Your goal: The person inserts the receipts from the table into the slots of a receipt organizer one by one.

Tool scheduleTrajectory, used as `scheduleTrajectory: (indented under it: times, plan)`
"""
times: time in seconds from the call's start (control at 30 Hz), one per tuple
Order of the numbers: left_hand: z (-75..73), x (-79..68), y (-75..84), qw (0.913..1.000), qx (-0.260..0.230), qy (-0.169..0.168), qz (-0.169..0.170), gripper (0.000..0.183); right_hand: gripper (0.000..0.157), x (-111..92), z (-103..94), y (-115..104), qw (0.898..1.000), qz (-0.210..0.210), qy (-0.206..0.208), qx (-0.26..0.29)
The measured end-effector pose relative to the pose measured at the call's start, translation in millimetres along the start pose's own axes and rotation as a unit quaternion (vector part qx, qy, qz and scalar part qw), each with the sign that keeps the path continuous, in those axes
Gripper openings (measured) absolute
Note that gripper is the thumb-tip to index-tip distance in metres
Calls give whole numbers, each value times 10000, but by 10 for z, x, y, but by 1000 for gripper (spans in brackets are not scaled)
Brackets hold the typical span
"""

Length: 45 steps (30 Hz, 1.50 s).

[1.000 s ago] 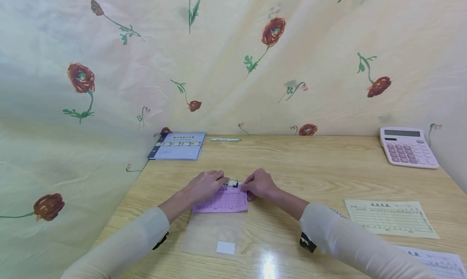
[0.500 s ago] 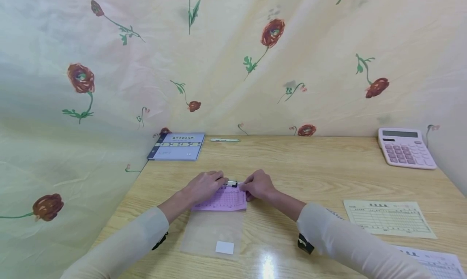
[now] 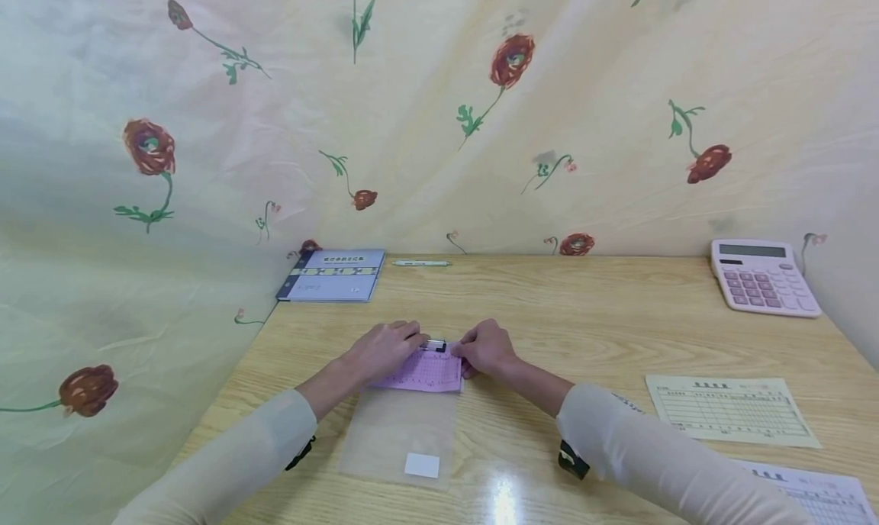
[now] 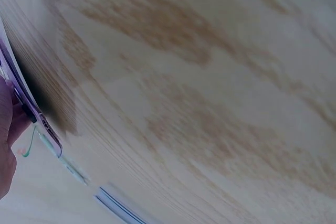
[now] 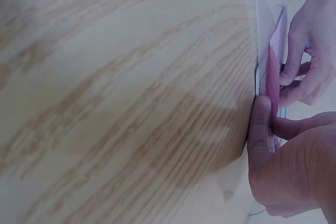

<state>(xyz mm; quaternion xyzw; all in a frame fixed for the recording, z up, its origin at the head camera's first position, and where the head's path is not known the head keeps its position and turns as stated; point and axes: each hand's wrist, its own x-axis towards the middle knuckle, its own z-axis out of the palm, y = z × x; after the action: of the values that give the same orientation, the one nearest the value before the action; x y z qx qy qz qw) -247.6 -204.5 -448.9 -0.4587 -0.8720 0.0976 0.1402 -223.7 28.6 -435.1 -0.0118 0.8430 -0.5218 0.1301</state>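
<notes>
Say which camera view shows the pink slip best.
The head view: the pink slip shows its printed grid there, though the left hand covers part. The right wrist view shows it nearly edge-on, pinched by the right hand; the left wrist view shows only a narrow strip at left.

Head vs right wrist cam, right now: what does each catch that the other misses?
Head only: the calculator at the far right, the pale green slip and white slip nearer on the right, and the small white label near the front.

Right wrist only: a close, nearly edge-on look at the purple slip, with the right hand's fingers on both sides of it.

Both: the purple slip, the right hand, the left hand, the wooden table.
</notes>
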Motion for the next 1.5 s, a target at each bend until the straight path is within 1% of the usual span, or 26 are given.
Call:
scheduleTrajectory:
  times: [0.47,0.67,0.83,1.07,1.27,1.4,1.5]
  plan:
    - [4,0,-2,10000,6,-7,-8,25,14,30,50,25,9998,74,167,-28]
    - [8,-7,-5,9999,99,-101,-19,27,16,57,77,37,9997,102,210,-80]
    - [20,-12,-9,9998,170,-69,6,27,18,45,74,26,9997,138,185,-84]
    - [8,-14,-2,9999,104,-23,0,27,16,31,66,16,9998,132,172,-7]
    - [3,-9,-2,10000,86,-35,-22,28,14,25,34,-17,9999,141,28,29]
    - [18,-2,-19,10000,75,30,45,26,15,23,20,-34,9999,109,-52,-36]
    - [15,4,-25,10000,43,9,83,26,15,25,22,-38,9999,74,-75,-78]
